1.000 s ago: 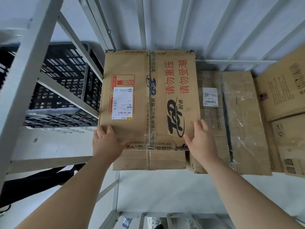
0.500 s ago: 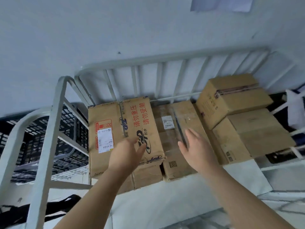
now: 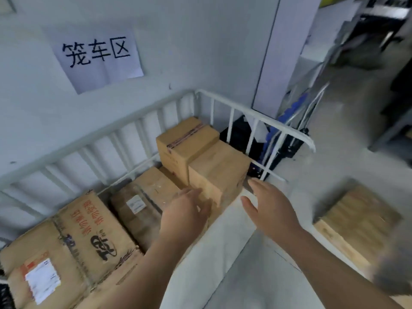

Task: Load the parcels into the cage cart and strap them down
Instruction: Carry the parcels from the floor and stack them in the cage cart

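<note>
- The cage cart [image 3: 142,118], of white metal rails, runs from the left edge up to the centre of the frame and down its right side, set against a pale wall.
- A printed box [image 3: 89,228] with red and black lettering lies flat at the lower left of the frame inside the cart; a white shipping label [image 3: 42,283] is stuck near its lower left end.
- Just to the right of it lies a taped brown box [image 3: 142,197] with a small white label on top.
- In the centre of the frame two plain cartons stand higher: the rear carton [image 3: 185,139] sits against the back rails, and the front carton [image 3: 218,170] touches it on the side nearer the camera.
- The left hand [image 3: 185,216] hangs in the centre of the frame just before the front carton, fingers loosely spread and holding nothing; whether they touch the carton I cannot tell.
- The right hand [image 3: 267,208] is to its right, palm turned inward, fingers spread and empty, apart from the cartons.
- A paper sign [image 3: 98,54] with black characters is on the wall at the upper left.
- A wooden board [image 3: 354,224] lies on the floor at the right, outside the cart.
</note>
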`<state>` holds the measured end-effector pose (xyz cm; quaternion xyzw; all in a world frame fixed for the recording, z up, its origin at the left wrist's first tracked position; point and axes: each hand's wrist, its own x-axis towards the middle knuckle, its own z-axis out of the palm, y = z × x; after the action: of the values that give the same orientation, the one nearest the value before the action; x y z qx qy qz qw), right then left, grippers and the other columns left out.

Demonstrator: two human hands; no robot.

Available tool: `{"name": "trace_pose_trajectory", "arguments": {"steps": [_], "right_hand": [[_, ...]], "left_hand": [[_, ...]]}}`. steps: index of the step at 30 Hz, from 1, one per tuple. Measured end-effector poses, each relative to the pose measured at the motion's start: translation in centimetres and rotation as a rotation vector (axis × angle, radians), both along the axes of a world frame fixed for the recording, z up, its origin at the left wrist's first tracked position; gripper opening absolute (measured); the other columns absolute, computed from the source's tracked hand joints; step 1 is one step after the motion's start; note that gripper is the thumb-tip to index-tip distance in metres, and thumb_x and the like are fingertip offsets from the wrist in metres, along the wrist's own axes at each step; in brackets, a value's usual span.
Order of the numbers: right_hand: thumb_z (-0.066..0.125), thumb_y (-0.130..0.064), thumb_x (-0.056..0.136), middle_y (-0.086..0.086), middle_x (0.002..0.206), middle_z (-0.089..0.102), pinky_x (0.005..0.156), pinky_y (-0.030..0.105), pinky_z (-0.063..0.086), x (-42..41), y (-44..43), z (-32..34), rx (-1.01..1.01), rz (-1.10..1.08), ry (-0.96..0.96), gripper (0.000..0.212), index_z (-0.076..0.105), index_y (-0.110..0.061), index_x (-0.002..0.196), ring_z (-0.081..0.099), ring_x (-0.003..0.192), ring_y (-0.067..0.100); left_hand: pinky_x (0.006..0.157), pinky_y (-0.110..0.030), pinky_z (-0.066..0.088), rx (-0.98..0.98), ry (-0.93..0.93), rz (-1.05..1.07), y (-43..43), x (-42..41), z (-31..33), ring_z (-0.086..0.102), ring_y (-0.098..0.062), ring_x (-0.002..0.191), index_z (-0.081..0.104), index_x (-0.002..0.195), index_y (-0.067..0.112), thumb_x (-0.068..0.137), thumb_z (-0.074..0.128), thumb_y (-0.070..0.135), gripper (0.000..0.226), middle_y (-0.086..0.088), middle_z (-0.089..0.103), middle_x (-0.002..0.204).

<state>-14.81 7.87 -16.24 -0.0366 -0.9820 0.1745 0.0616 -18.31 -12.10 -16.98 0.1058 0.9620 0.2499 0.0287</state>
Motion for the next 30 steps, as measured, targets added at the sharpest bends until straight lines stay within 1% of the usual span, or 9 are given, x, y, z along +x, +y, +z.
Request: {"name": "trace_pose_trajectory", "arguments": {"steps": [3, 6, 8, 13, 16, 19, 24, 28, 30], "right_hand": [[0.048, -0.036, 0.095, 0.007, 0.125, 0.059, 0.095, 0.033, 0.042, 4.4, 8.3, 0.9, 0.021, -0.114, 0.008, 0.043, 0.054, -0.007, 0.126, 0.053, 0.114, 0.023], [0.049, -0.034, 0.094, 0.003, 0.098, 0.062, 0.076, 0.033, 0.045, 9.7, 16.3, 1.7, 0.026, -0.236, 0.012, 0.031, 0.058, -0.009, 0.109, 0.057, 0.093, 0.022], [0.046, -0.036, 0.093, -0.005, 0.083, 0.056, 0.063, 0.029, 0.035, 13.4, 21.1, 2.0, 0.050, -0.313, -0.011, 0.023, 0.055, -0.017, 0.102, 0.054, 0.079, 0.020], [0.047, -0.039, 0.093, 0.001, 0.100, 0.062, 0.067, 0.029, 0.037, 22.3, 31.3, 1.7, 0.078, -0.574, -0.058, 0.030, 0.054, -0.019, 0.114, 0.059, 0.091, 0.022], [0.045, -0.037, 0.092, 0.002, 0.100, 0.060, 0.071, 0.030, 0.039, 27.2, 35.6, 1.5, 0.061, -0.701, -0.067, 0.030, 0.054, -0.015, 0.110, 0.058, 0.097, 0.025], [0.049, -0.033, 0.092, 0.005, 0.108, 0.063, 0.078, 0.034, 0.048, 31.3, 38.8, 1.3, 0.019, -0.842, -0.053, 0.035, 0.055, -0.012, 0.119, 0.058, 0.100, 0.025], [0.055, -0.031, 0.092, 0.003, 0.110, 0.064, 0.082, 0.028, 0.045, 36.0, 43.0, 0.5, -0.039, -1.084, -0.028, 0.037, 0.057, -0.010, 0.123, 0.059, 0.103, 0.023], [0.052, -0.033, 0.093, 0.000, 0.108, 0.064, 0.076, 0.025, 0.041, 37.8, 46.9, -0.3, -0.047, -1.244, -0.041, 0.034, 0.057, -0.013, 0.120, 0.059, 0.097, 0.021], [0.053, -0.033, 0.093, -0.002, 0.105, 0.064, 0.070, 0.025, 0.042, 38.3, 48.6, -0.7, -0.062, -1.339, -0.038, 0.033, 0.057, -0.014, 0.119, 0.057, 0.087, 0.017]], "left_hand": [[0.093, -0.034, 0.049, 0.003, 0.015, -0.127, 8.6, 1.6, 1.0, 0.057, -0.019, 0.111, 0.054, 0.132, 0.028, 0.093, 0.046, 0.051, 0.046, 0.005, 0.057, 0.131], [0.089, -0.029, 0.044, -0.007, 0.007, -0.271, 17.5, 4.1, 1.4, 0.054, -0.017, 0.112, 0.055, 0.129, 0.029, 0.094, 0.043, 0.053, 0.045, 0.006, 0.058, 0.127], [0.086, -0.027, 0.039, -0.018, 0.012, -0.344, 23.2, 5.9, 1.5, 0.054, -0.015, 0.111, 0.056, 0.127, 0.031, 0.094, 0.042, 0.054, 0.043, 0.008, 0.058, 0.127], [0.096, -0.031, 0.043, -0.031, 0.014, -0.568, 36.0, 10.7, 1.8, 0.055, -0.017, 0.113, 0.053, 0.134, 0.027, 0.095, 0.043, 0.052, 0.048, 0.004, 0.057, 0.129], [0.096, -0.033, 0.042, -0.058, 0.012, -0.701, 42.5, 13.5, 1.7, 0.054, -0.019, 0.112, 0.055, 0.130, 0.024, 0.095, 0.044, 0.051, 0.046, 0.001, 0.059, 0.125], [0.095, -0.035, 0.043, -0.097, 0.015, -0.830, 48.2, 15.9, 1.5, 0.055, -0.020, 0.110, 0.057, 0.124, 0.024, 0.095, 0.043, 0.050, 0.041, 0.001, 0.060, 0.121], [0.092, -0.030, 0.042, -0.123, 0.012, -1.046, 56.9, 18.7, 0.5, 0.055, -0.018, 0.110, 0.059, 0.122, 0.025, 0.095, 0.044, 0.047, 0.038, 0.004, 0.062, 0.118], [0.095, -0.030, 0.042, -0.134, 0.013, -1.208, 64.2, 19.6, -0.6, 0.054, -0.015, 0.117, 0.057, 0.129, 0.023, 0.095, 0.043, 0.048, 0.044, 0.004, 0.061, 0.126], [0.096, -0.030, 0.042, -0.133, -0.008, -1.272, 67.5, 19.7, -1.0, 0.053, -0.015, 0.121, 0.054, 0.134, 0.024, 0.094, 0.045, 0.050, 0.048, 0.005, 0.058, 0.131]]}}
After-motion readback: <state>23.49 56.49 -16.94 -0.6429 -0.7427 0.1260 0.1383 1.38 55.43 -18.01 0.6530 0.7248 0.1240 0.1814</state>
